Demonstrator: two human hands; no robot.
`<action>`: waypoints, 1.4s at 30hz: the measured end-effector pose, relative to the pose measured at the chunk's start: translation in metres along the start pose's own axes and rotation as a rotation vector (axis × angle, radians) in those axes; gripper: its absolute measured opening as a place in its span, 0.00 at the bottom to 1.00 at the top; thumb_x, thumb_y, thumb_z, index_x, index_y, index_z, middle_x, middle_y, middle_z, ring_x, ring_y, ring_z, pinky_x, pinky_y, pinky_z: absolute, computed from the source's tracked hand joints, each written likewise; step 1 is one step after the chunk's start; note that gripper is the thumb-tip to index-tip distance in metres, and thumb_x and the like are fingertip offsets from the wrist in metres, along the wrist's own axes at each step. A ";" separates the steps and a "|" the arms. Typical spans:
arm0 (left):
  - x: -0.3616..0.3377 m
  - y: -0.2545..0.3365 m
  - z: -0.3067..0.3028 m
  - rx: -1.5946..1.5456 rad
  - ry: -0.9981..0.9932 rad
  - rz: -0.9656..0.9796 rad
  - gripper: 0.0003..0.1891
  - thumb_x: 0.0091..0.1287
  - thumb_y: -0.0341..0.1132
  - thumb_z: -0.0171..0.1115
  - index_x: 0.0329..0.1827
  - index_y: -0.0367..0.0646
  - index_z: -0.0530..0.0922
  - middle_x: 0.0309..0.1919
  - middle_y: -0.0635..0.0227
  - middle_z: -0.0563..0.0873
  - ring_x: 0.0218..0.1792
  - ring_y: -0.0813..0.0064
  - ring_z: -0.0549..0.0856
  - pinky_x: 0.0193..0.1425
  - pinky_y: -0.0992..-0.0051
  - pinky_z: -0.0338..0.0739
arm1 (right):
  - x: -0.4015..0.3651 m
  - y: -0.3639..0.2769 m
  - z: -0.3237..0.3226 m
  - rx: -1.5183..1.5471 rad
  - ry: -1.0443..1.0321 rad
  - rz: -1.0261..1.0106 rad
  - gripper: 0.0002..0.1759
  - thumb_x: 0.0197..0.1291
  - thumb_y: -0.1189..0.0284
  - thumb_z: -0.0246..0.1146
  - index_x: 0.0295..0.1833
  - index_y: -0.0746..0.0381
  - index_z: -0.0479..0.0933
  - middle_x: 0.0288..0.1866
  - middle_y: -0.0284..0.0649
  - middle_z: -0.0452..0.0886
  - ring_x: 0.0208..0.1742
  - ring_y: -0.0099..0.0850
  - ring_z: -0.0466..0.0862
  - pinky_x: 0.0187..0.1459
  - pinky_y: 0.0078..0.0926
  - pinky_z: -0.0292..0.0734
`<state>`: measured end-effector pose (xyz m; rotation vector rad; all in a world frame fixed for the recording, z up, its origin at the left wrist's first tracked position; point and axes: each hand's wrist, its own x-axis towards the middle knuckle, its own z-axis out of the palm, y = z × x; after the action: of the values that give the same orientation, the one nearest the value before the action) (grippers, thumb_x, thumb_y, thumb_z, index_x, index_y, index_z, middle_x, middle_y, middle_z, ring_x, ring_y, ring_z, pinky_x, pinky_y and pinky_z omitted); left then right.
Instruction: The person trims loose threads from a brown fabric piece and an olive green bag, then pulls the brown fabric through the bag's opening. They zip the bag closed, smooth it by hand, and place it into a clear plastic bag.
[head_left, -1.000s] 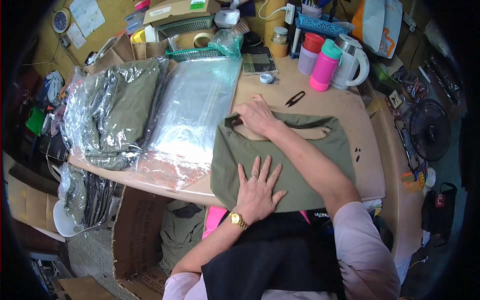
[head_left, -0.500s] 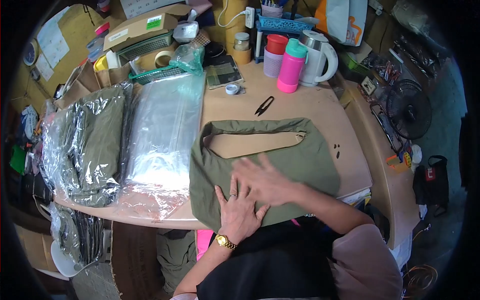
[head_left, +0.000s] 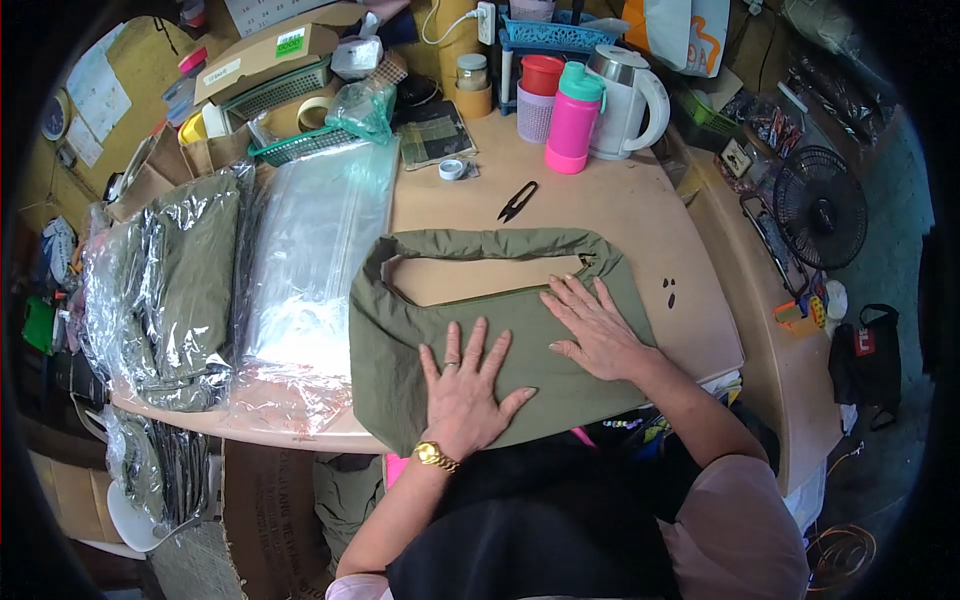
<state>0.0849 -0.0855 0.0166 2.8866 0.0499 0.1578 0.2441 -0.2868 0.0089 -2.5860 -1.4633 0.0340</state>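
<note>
An olive green fabric bag (head_left: pixel 520 400) lies flat on the tan table (head_left: pixel 450 210), its strap curving along the far side around an open gap. My left hand (head_left: pixel 468 390), with a gold watch at the wrist, rests on the lower middle of the bag with fingers spread. Flat on the bag's right part is my right hand (head_left: pixel 600 335), fingers apart, its fingertips near the zipper end below the strap. Neither hand holds anything. Black thread snips (head_left: pixel 517 201) lie beyond the bag.
Clear plastic bags (head_left: pixel 320 250) and plastic-wrapped olive items (head_left: pixel 190 280) lie to the left. At the back stand a pink bottle (head_left: pixel 571 125), a kettle (head_left: pixel 625 110) and green baskets (head_left: pixel 300 146). Small dark pieces (head_left: pixel 670 293) lie right of the bag. A black fan (head_left: pixel 820 208) is farther right.
My right hand has moved right, away from my left hand, and now lies spread on the bag. The bag has shifted slightly left, and my left fingers are spread wider.
</note>
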 end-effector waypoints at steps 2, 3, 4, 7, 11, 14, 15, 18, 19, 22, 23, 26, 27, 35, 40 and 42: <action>-0.006 -0.010 -0.002 0.017 0.010 -0.045 0.41 0.68 0.66 0.55 0.79 0.55 0.64 0.81 0.57 0.60 0.80 0.43 0.55 0.76 0.30 0.46 | -0.001 0.000 -0.003 0.007 -0.028 0.007 0.41 0.72 0.49 0.55 0.81 0.60 0.55 0.85 0.48 0.49 0.86 0.46 0.46 0.81 0.59 0.34; -0.005 -0.015 -0.004 0.019 0.011 -0.047 0.41 0.68 0.66 0.55 0.79 0.55 0.64 0.81 0.57 0.60 0.80 0.43 0.55 0.76 0.30 0.46 | 0.001 0.001 -0.002 0.008 -0.026 0.005 0.41 0.72 0.49 0.55 0.81 0.60 0.55 0.85 0.48 0.49 0.86 0.46 0.46 0.81 0.59 0.34; -0.006 -0.017 -0.008 0.006 -0.006 -0.052 0.40 0.68 0.65 0.56 0.79 0.55 0.65 0.80 0.56 0.61 0.80 0.44 0.57 0.76 0.31 0.48 | 0.000 0.001 -0.001 0.022 0.050 -0.024 0.38 0.70 0.54 0.59 0.79 0.60 0.59 0.83 0.48 0.54 0.83 0.47 0.52 0.79 0.59 0.41; 0.005 -0.028 -0.031 -0.035 -0.030 -0.095 0.34 0.70 0.54 0.61 0.76 0.50 0.68 0.74 0.54 0.70 0.75 0.47 0.67 0.74 0.40 0.59 | 0.006 0.013 -0.008 0.019 0.242 -0.032 0.33 0.63 0.63 0.67 0.72 0.60 0.69 0.75 0.47 0.66 0.75 0.45 0.65 0.73 0.54 0.54; 0.028 -0.061 -0.036 -0.327 0.176 -0.179 0.27 0.68 0.32 0.65 0.71 0.42 0.72 0.64 0.54 0.78 0.63 0.51 0.78 0.62 0.59 0.75 | 0.030 0.032 -0.019 0.083 0.425 -0.061 0.28 0.51 0.73 0.72 0.60 0.59 0.76 0.57 0.40 0.79 0.57 0.39 0.76 0.61 0.44 0.64; 0.035 -0.072 -0.022 0.044 0.356 -0.034 0.26 0.66 0.32 0.66 0.69 0.41 0.73 0.55 0.53 0.81 0.47 0.50 0.84 0.48 0.59 0.80 | 0.048 0.026 -0.022 0.066 0.404 -0.119 0.28 0.54 0.72 0.72 0.62 0.59 0.76 0.55 0.39 0.81 0.58 0.38 0.77 0.63 0.43 0.63; 0.037 -0.073 -0.018 0.043 0.350 -0.039 0.26 0.66 0.32 0.66 0.69 0.41 0.73 0.55 0.53 0.81 0.47 0.50 0.84 0.48 0.59 0.80 | 0.053 0.020 -0.020 0.096 0.389 -0.144 0.28 0.54 0.71 0.72 0.62 0.59 0.76 0.55 0.39 0.81 0.58 0.38 0.77 0.64 0.42 0.63; 0.055 -0.069 -0.012 -0.186 0.369 -0.145 0.22 0.65 0.30 0.67 0.63 0.43 0.78 0.47 0.56 0.83 0.43 0.52 0.85 0.45 0.60 0.80 | 0.077 0.005 -0.017 0.222 0.203 -0.077 0.25 0.54 0.71 0.72 0.59 0.61 0.79 0.50 0.38 0.82 0.56 0.37 0.78 0.65 0.41 0.61; 0.062 -0.070 -0.011 -0.234 0.337 -0.135 0.19 0.64 0.28 0.67 0.59 0.44 0.81 0.44 0.56 0.82 0.41 0.53 0.85 0.43 0.60 0.80 | 0.081 0.005 -0.011 0.225 0.198 -0.078 0.25 0.54 0.71 0.72 0.59 0.61 0.79 0.50 0.38 0.82 0.56 0.37 0.78 0.65 0.41 0.61; 0.061 -0.073 -0.006 -0.301 0.311 -0.143 0.15 0.62 0.25 0.66 0.52 0.45 0.84 0.41 0.57 0.82 0.38 0.53 0.85 0.41 0.61 0.80 | 0.089 0.003 -0.010 0.196 0.194 -0.216 0.10 0.53 0.73 0.69 0.42 0.60 0.82 0.42 0.36 0.80 0.51 0.36 0.78 0.62 0.42 0.64; 0.057 -0.072 -0.006 -0.321 0.312 -0.155 0.14 0.61 0.23 0.66 0.50 0.45 0.84 0.40 0.56 0.82 0.38 0.52 0.85 0.41 0.61 0.81 | 0.085 0.002 -0.005 0.199 0.191 -0.218 0.10 0.53 0.73 0.69 0.42 0.60 0.82 0.42 0.36 0.80 0.51 0.36 0.78 0.62 0.42 0.64; 0.032 -0.068 -0.004 -0.335 0.262 -0.108 0.15 0.64 0.22 0.61 0.55 0.39 0.83 0.47 0.54 0.82 0.45 0.53 0.85 0.48 0.62 0.82 | 0.072 0.002 0.014 -0.070 0.507 -0.474 0.04 0.53 0.72 0.65 0.35 0.57 0.79 0.37 0.31 0.76 0.42 0.28 0.78 0.55 0.39 0.68; 0.024 -0.066 -0.002 -0.363 0.296 -0.031 0.16 0.68 0.22 0.57 0.58 0.36 0.81 0.51 0.51 0.81 0.48 0.51 0.84 0.52 0.60 0.81 | 0.072 0.003 0.014 -0.066 0.498 -0.475 0.04 0.53 0.72 0.65 0.35 0.57 0.79 0.37 0.31 0.76 0.42 0.28 0.78 0.55 0.39 0.68; 0.008 -0.065 -0.002 -0.273 0.145 -0.045 0.27 0.66 0.21 0.60 0.71 0.37 0.73 0.68 0.48 0.74 0.64 0.47 0.78 0.67 0.59 0.76 | 0.069 0.010 0.015 -0.111 0.463 -0.520 0.10 0.58 0.69 0.66 0.45 0.58 0.82 0.41 0.31 0.78 0.47 0.28 0.79 0.56 0.41 0.68; 0.009 -0.052 -0.016 -0.006 0.005 -0.105 0.43 0.69 0.58 0.60 0.82 0.47 0.58 0.82 0.52 0.53 0.80 0.42 0.54 0.80 0.39 0.48 | 0.057 -0.035 -0.011 -0.082 0.289 -0.243 0.24 0.59 0.60 0.68 0.59 0.60 0.78 0.59 0.41 0.75 0.69 0.39 0.71 0.68 0.54 0.62; 0.011 -0.054 -0.011 0.000 -0.030 -0.091 0.43 0.69 0.63 0.56 0.82 0.48 0.59 0.82 0.53 0.54 0.81 0.42 0.53 0.80 0.37 0.45 | 0.038 -0.041 -0.010 0.079 0.059 -0.224 0.36 0.58 0.52 0.69 0.67 0.61 0.72 0.69 0.46 0.70 0.80 0.48 0.59 0.75 0.63 0.53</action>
<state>0.0931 -0.0304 0.0144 2.8788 0.1757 0.0981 0.2300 -0.2353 0.0275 -2.3271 -1.6841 -0.0120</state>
